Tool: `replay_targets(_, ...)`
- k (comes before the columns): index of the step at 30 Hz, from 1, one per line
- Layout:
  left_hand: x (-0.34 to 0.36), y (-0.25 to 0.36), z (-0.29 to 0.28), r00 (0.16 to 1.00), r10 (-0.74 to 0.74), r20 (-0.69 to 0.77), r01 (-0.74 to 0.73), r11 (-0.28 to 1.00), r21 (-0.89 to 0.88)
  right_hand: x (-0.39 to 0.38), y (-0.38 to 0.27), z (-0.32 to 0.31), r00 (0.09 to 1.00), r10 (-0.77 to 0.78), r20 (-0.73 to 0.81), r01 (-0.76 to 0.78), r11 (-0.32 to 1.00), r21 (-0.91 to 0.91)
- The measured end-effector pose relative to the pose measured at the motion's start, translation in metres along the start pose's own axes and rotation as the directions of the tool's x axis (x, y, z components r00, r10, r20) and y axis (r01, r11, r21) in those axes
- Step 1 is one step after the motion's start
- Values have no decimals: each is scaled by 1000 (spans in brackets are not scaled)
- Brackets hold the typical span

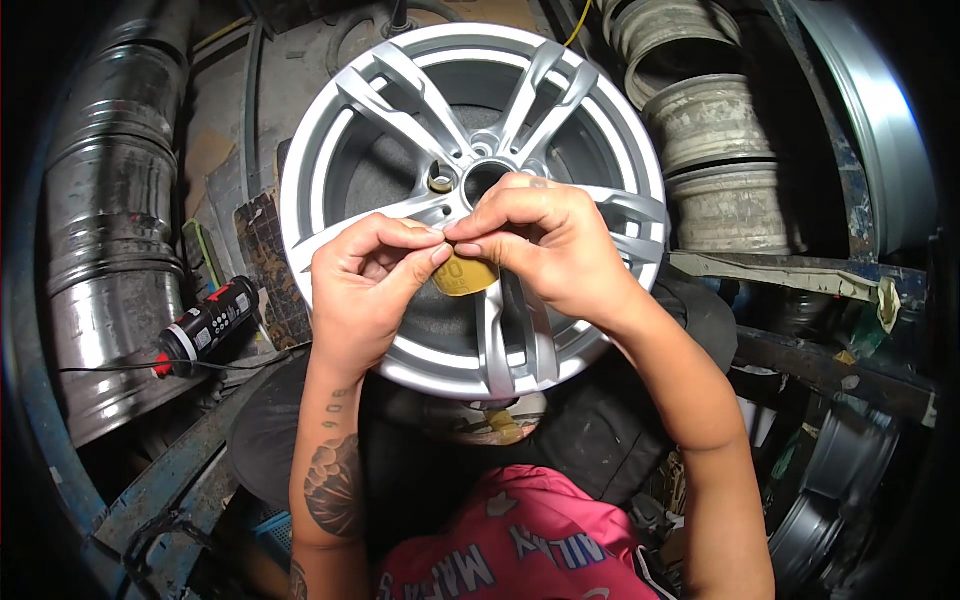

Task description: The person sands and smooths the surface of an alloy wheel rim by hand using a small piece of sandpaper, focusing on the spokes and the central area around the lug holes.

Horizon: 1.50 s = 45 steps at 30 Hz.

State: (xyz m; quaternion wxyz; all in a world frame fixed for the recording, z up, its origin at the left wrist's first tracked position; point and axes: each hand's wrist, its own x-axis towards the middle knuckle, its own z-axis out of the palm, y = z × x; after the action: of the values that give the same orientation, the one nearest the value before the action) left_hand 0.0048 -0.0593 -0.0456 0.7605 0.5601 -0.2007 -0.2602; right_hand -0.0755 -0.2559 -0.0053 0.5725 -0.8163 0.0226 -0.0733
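Left hand: left of the frame's centre, thumb and fingertips pinched together on the upper left edge of a small yellow sheet.
Right hand: just right of centre, its thumb and forefinger clamped on the same sheet's upper edge, its fingertips just beside the left hand's.
Yellow sheet: at the centre of the frame, hanging below the fingertips with dark printing on it, in front of the wheel.
Wheel: silver, with paired spokes, filling the upper middle; a small curled piece sat left of its centre hole.
Bottle: black with a red cap, lying tilted at the left.
Stacks: shiny silver barrels stood along the left edge, dull grey rims at the upper right.
Shirt: pink with pale lettering, at the bottom middle, between the forearms.
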Motion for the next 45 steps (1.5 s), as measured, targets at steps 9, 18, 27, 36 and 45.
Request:
replay_targets(9, 2, -5, -1, 1000, -6, 15, 9, 981, -195, 3, -3, 9, 989, 150, 1, -150, 985, 89)
replay_targets(18, 2, -10, -1, 998, -44, -55, 30, 970, -239, 2, 2, 15, 995, 97, 13, -97, 963, 251)
replay_targets(27, 4, -13, -1, 998, -24, -52, 13, 979, -202, 6, -4, 9, 956, 290, 47, -291, 913, 285)
replay_targets(36, 1, -7, 0, 997, -79, -19, 58, 852, -520, 1, -8, 16, 949, -285, -137, 243, 935, -256)
replay_targets(45, 3, -3, -7, 986, -153, -65, 106, 880, -462, 3, -7, 13, 884, -463, 69, 456, 818, -351)
